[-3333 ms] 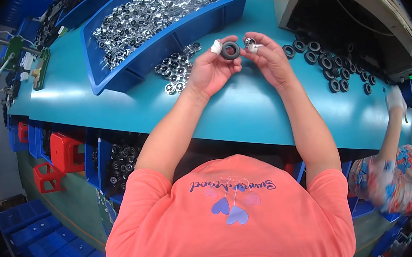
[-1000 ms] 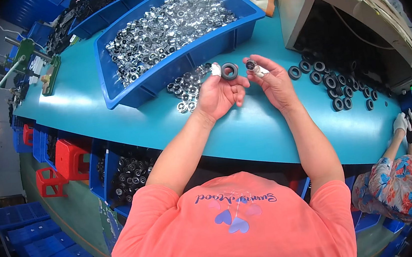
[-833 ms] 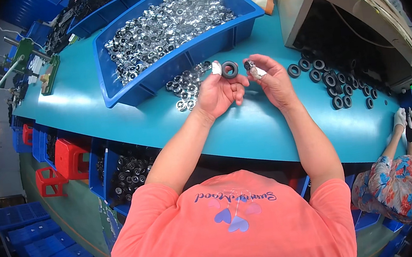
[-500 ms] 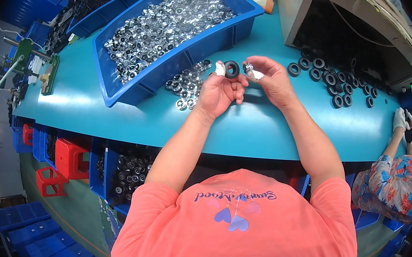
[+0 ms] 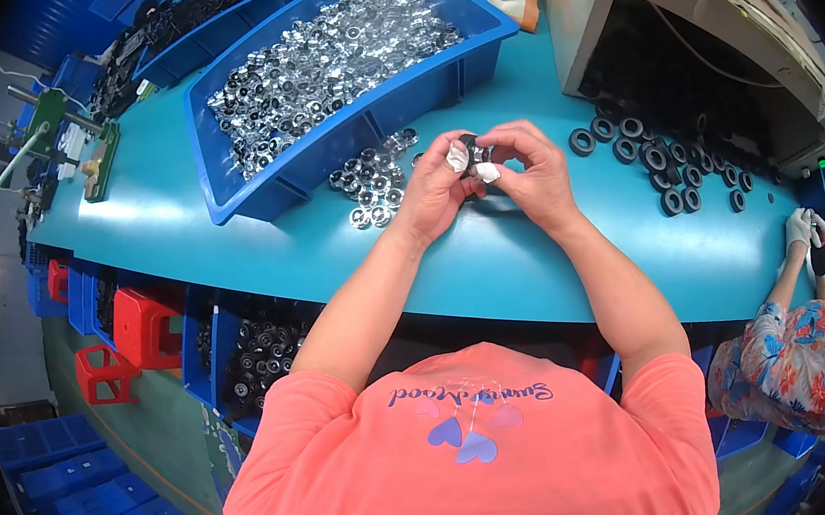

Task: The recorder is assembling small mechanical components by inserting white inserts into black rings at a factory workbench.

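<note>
My left hand (image 5: 429,197) pinches a small black rubber ring (image 5: 467,139) like a toy tyre, mostly hidden by the fingers. Against it my right hand (image 5: 543,181) presses a shiny chrome wheel hub (image 5: 482,154); how far it sits inside the ring cannot be made out. White wrapping covers both thumb tips. Left of my hands, loose chrome hubs (image 5: 367,190) lie on the teal table (image 5: 332,256). Behind them stands a blue bin (image 5: 358,117) heaped with more such hubs. Black rubber rings (image 5: 659,159) are scattered to the right.
A beige box-like machine (image 5: 587,8) with a dark opening stands at the back right. At the far left is a green hand press (image 5: 47,125). Red stools (image 5: 143,326) stand below the table's left side. A gloved co-worker (image 5: 794,348) works at the right end.
My right hand has moved left and brought the chrome hub against the rubber ring. Both hands now meet, and the ring has turned and is mostly covered.
</note>
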### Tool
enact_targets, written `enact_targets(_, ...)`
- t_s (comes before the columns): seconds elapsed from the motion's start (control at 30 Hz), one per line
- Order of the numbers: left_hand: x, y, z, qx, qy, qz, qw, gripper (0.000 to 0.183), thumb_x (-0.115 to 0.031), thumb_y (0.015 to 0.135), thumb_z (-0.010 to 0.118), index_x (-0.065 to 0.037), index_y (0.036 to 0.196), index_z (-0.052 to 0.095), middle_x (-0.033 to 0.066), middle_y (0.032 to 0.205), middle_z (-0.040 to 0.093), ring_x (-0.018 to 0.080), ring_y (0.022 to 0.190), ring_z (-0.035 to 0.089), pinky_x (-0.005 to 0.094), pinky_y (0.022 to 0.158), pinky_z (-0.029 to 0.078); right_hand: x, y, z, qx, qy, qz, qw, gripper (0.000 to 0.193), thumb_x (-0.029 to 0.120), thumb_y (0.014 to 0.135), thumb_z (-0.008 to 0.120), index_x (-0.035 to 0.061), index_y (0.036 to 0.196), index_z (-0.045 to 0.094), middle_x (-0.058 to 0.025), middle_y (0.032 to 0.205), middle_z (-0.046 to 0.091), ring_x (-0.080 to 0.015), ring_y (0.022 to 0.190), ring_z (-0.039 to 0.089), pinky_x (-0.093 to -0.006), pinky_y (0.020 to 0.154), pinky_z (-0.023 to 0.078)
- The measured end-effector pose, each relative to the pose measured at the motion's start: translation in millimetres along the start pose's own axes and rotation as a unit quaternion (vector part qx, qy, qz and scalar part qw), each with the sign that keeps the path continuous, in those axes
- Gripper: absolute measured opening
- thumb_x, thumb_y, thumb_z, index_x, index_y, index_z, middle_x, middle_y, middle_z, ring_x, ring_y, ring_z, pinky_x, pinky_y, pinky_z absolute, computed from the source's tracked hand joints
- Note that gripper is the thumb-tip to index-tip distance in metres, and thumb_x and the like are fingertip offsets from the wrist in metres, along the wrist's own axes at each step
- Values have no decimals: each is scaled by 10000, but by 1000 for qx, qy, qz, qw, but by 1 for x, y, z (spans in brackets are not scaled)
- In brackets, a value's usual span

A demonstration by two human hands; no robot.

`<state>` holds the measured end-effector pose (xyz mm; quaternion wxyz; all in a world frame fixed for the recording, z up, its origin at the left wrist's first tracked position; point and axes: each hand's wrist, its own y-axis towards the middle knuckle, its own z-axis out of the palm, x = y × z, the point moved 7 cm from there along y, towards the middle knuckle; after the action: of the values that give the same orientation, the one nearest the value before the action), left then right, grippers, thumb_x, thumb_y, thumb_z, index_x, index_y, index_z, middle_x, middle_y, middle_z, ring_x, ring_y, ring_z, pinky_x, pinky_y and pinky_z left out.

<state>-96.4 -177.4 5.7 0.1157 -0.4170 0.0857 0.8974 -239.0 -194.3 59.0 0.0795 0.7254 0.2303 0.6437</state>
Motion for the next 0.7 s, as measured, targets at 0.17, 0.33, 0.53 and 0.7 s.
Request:
enact_targets(0.17,3,3,0,-25,40,4,999,383,-280,1051,606,-41,1349,585,63,1197,659,170,1054,655,344,909,552,17,-2,0,-19,-84,-31,996,321,-32,739,787,82,1038,756,-48,994,671,-147,805,690,-295,740,565)
enact_targets(0.33,4,3,0,-49,83,12,995,422,-257,1052,610,-19,1397,561,80,1249,658,173,1130,645,349,975,536,22,-2,0,-30,-118,-49,991,330,-56,733,768,77,1032,734,-54,975,664,-166,793,697,-316,728,568)
enact_targets(0.53,1,0,11,-59,197,56,977,406,-169,1032,635,-15,1383,500,88,1223,651,163,1138,637,301,945,528,20,-4,9,-1,-173,-125,977,380,-107,714,715,64,1052,691,-99,959,647,-249,825,691,-356,726,566)
enact_targets(0.7,2,0,-9,-97,193,54,975,288,-152,1054,574,-61,1324,530,71,1101,655,130,902,655,288,756,557,-7,-7,10,32,-10,2,999,439,-95,783,703,38,1200,683,-87,1089,636,-173,891,684,-309,808,581)
